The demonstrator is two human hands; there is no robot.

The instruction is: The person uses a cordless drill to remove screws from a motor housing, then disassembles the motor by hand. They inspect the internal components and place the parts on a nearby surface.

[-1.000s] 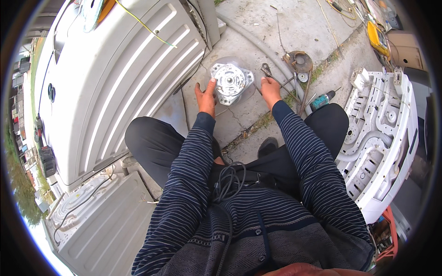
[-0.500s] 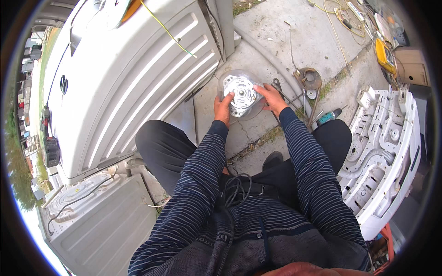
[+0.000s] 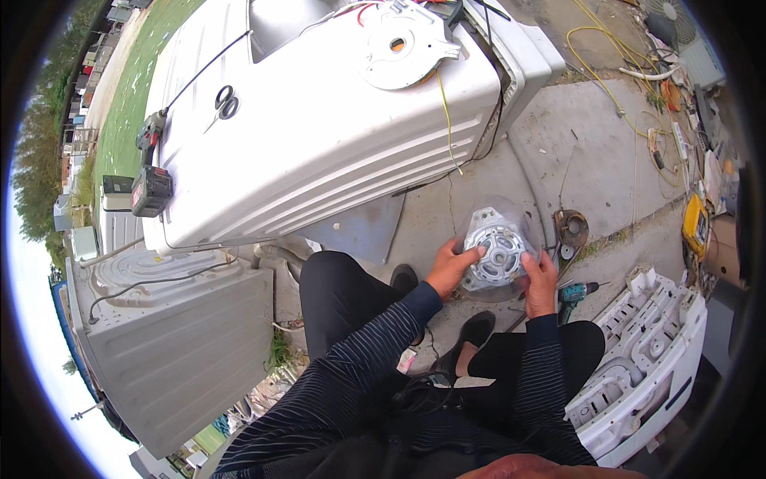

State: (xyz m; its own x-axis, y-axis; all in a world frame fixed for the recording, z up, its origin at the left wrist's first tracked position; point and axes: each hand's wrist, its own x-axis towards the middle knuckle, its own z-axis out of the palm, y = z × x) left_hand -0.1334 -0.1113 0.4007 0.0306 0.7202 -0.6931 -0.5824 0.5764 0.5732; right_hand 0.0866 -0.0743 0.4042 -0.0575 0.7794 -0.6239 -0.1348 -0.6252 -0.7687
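Out in front of my knees, both hands hold a silver metal motor point(image 3: 499, 247) with a slotted round hub and a clear plastic cover or bag around it. My left hand point(image 3: 452, 270) grips its left side, thumb over the front face. On the opposite edge is my right hand point(image 3: 540, 281), its thumb also on the face and the other fingers partly hidden. A round white disc-shaped part point(image 3: 399, 49) with a central hole lies on top of the white washing machine point(image 3: 335, 152) beyond my left hand. A yellow-green wire point(image 3: 447, 120) hangs down below that disc.
Scissors point(image 3: 225, 104) and a red-black cordless drill point(image 3: 150, 188) lie on the machine. Another appliance point(image 3: 183, 343) stands at left. A teal drill point(image 3: 576, 294), a rusty round part point(image 3: 570, 229) and a white panel point(image 3: 638, 351) are at right. Beyond them sits a yellow meter point(image 3: 695, 223).
My view has shifted up and left, showing more of the washing machine's top. The motor has turned and tilted in my hands, and both hands still hold it.
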